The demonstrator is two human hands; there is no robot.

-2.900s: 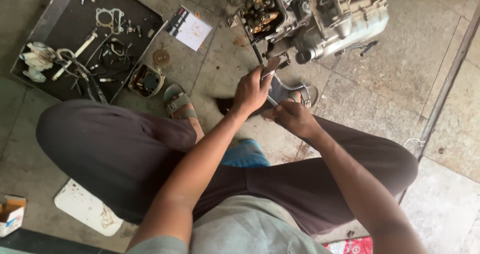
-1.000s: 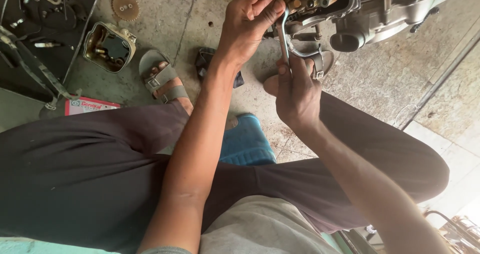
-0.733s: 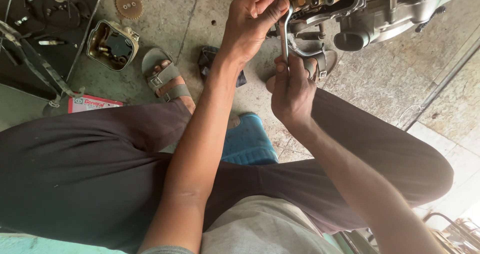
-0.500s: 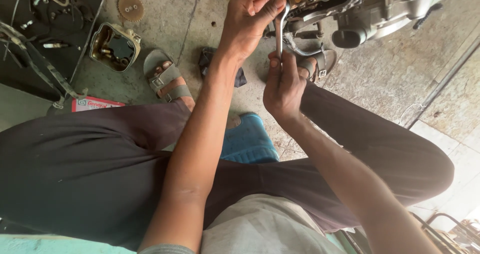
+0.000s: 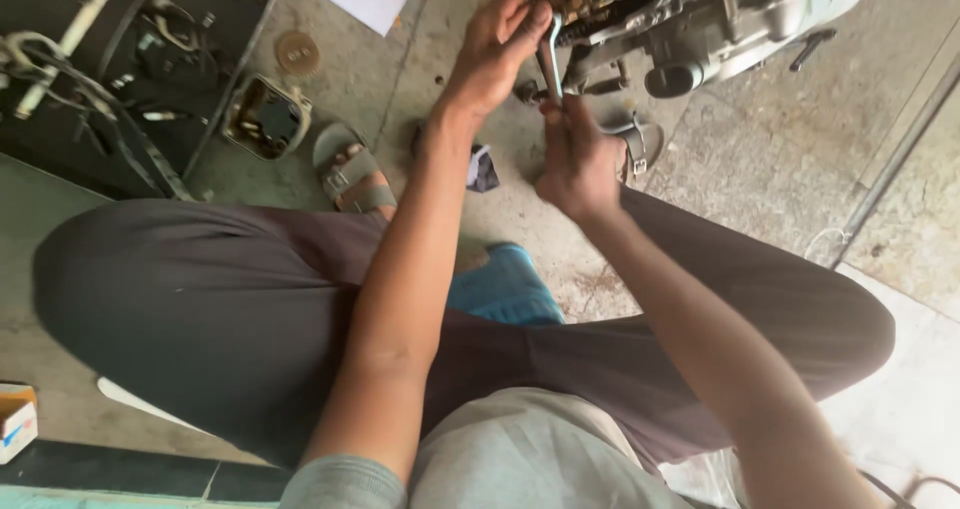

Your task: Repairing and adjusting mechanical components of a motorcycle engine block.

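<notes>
Both hands clamp one bent steel wrench [image 5: 551, 61]: left hand [image 5: 497, 49] at 12 o'clock near engine [image 5: 700, 14], right hand [image 5: 575, 154] fisted at 6 — stiff, prob. oily; grip low for leverage.

The engine [image 5: 690, 14] runs off the top edge, so its upper part can't be seen. The left hand [image 5: 495, 49] covers where the bent metal tool [image 5: 550, 59] meets the engine, and the right hand [image 5: 575, 159] hides the tool's lower end. The black tray [image 5: 60, 159] of parts is cut off at the left and top, its small pieces blurred. Motion smears both hands.
</notes>
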